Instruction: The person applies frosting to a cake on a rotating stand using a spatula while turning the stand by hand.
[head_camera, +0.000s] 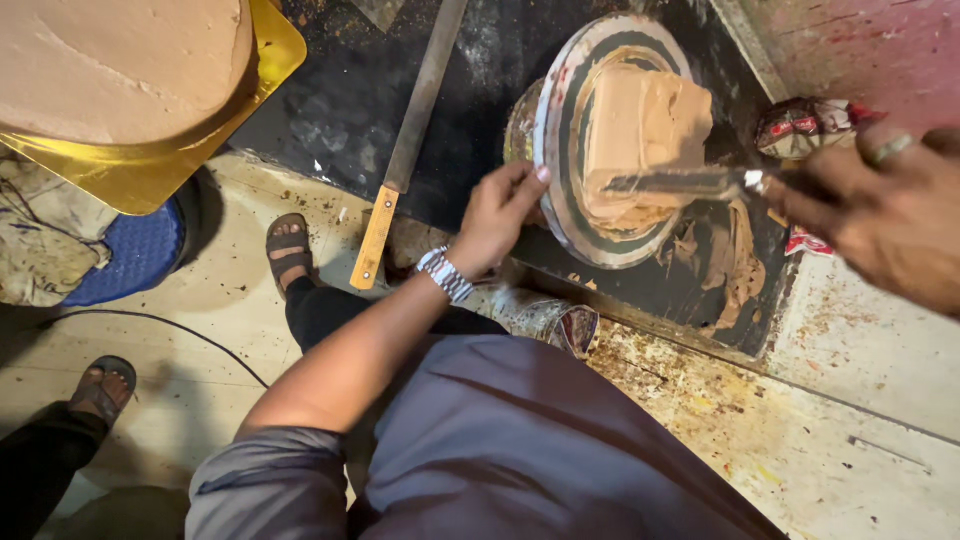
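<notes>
Black desk (330, 120), smeared brown. Left hand (497, 215) fingers curl on the near-left rim of the turntable (560, 150). Right hand (870, 215) clenches a spatula (680, 182), blade pointing left against the cake (640, 130), which sits on the turntable.

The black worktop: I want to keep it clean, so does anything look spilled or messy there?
Yes. Tan cream is smeared on the black worktop beside the turntable, below the spatula in the right hand. Crumbs dot the pale counter.
</notes>
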